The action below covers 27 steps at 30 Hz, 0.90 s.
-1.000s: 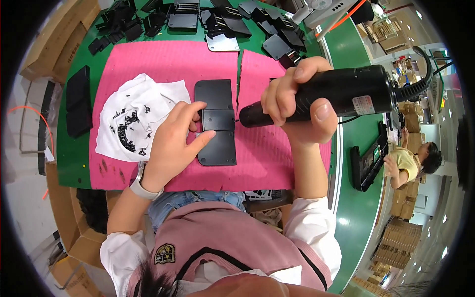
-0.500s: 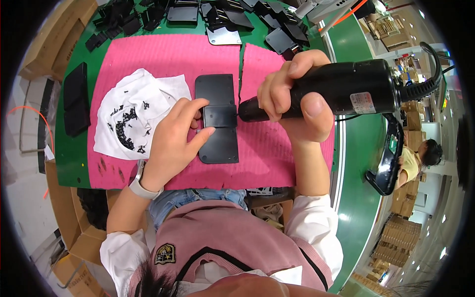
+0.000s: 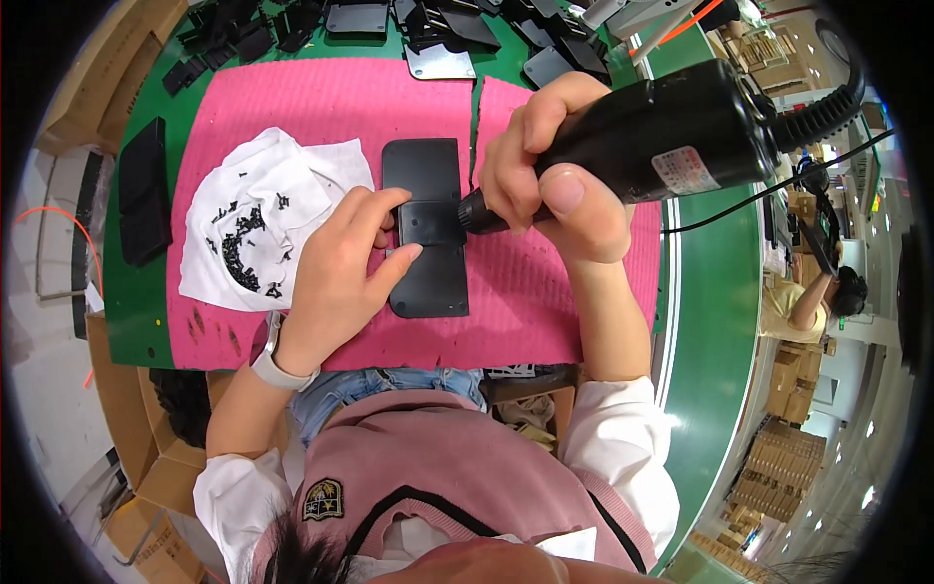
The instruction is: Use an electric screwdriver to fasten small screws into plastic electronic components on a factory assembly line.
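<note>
A flat black panel (image 3: 431,282) with a raised middle section lies on the pink ridged mat. My left hand (image 3: 341,268) grips the left edge of that middle section between thumb and fingers. In my right hand (image 3: 564,190) is a black electric screwdriver (image 3: 657,127), its body slanting up to the right. The screwdriver's nose meets the panel's right edge at the middle section; the bit is hidden there. Beside my left hand, a crumpled white cloth (image 3: 326,161) holds a heap of small black screws (image 3: 239,255).
Black and metal parts (image 3: 443,34) crowd the far side of the green table. Another black panel (image 3: 144,195) lies left of the pink mat (image 3: 545,321). The screwdriver's cable (image 3: 827,112) runs off to the right. A co-worker (image 3: 793,311) is at the far right.
The screwdriver's nose has moved left against the panel's edge, and its rear end has swung up and left. My left hand keeps its grip. The co-worker's arm has moved.
</note>
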Each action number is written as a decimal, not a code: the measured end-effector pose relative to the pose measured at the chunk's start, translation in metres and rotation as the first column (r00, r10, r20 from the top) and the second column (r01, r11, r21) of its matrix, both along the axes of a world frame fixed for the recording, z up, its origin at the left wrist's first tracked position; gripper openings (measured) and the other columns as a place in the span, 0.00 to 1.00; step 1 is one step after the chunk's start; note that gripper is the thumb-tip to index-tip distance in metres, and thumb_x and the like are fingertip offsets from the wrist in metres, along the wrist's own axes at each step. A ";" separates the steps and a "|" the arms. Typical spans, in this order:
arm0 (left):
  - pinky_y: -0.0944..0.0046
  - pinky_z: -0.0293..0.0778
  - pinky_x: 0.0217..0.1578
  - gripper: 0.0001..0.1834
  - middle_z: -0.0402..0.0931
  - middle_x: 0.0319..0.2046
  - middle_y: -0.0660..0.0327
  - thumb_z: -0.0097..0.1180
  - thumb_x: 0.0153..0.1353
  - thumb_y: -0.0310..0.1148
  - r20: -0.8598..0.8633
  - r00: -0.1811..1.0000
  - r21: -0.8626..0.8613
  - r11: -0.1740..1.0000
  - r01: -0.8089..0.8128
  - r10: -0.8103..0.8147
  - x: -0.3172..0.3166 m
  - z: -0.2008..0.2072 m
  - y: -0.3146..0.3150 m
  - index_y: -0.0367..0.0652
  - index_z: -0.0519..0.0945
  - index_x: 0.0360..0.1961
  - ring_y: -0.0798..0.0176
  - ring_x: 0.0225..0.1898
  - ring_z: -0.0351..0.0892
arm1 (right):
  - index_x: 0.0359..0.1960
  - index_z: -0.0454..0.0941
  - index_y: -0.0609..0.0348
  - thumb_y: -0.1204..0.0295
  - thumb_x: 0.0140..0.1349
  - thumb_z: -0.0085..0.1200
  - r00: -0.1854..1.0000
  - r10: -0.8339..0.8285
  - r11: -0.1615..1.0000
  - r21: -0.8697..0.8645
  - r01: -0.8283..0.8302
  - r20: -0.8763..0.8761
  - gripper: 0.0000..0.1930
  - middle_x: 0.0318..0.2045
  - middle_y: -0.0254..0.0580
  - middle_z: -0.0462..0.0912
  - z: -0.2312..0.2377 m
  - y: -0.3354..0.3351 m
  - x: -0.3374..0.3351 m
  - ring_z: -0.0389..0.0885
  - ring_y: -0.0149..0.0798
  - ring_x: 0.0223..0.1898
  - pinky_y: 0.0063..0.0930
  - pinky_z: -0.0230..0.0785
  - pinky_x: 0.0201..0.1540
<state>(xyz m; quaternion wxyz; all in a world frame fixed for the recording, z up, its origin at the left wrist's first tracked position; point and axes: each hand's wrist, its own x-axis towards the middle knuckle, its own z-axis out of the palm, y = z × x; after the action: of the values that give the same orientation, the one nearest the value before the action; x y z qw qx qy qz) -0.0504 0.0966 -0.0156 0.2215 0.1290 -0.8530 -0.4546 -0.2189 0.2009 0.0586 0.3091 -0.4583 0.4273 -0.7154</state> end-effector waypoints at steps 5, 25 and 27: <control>0.63 0.71 0.31 0.21 0.69 0.31 0.55 0.61 0.50 0.25 0.003 1.000 -0.013 1.000 0.010 -0.010 -0.004 0.000 0.001 0.36 0.71 0.46 0.57 0.30 0.75 | 0.33 0.63 0.60 0.67 0.53 0.58 0.992 0.064 0.997 -0.036 -0.068 -0.112 0.16 0.14 0.36 0.66 -0.005 -0.002 -0.003 0.62 0.28 0.11 0.20 0.58 0.13; 0.75 0.66 0.30 0.20 0.66 0.24 0.71 0.64 0.47 0.22 -0.390 0.560 -0.018 0.602 -0.799 0.731 0.162 0.040 -0.052 0.40 0.78 0.45 0.76 0.28 0.66 | 0.54 0.67 0.58 0.65 0.50 0.60 0.174 -0.279 0.271 0.096 0.958 -0.944 0.29 0.28 0.50 0.78 -0.051 0.115 -0.063 0.78 0.56 0.32 0.44 0.71 0.38; 0.77 0.64 0.31 0.14 0.68 0.26 0.71 0.60 0.57 0.26 -0.354 0.307 0.186 0.388 -0.903 0.883 0.235 0.012 -0.096 0.38 0.77 0.45 0.78 0.29 0.66 | 0.55 0.66 0.57 0.65 0.50 0.60 -0.004 -0.207 0.166 -0.040 0.985 -0.978 0.29 0.34 0.50 0.77 -0.050 0.114 -0.062 0.77 0.55 0.36 0.44 0.71 0.40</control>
<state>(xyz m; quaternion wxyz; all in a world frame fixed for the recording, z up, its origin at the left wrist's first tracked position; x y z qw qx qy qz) 0.1849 0.0001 -0.0038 0.6065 0.4780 -0.5838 -0.2508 -0.2812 0.3145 0.0082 -0.2134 -0.2789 0.9186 -0.1813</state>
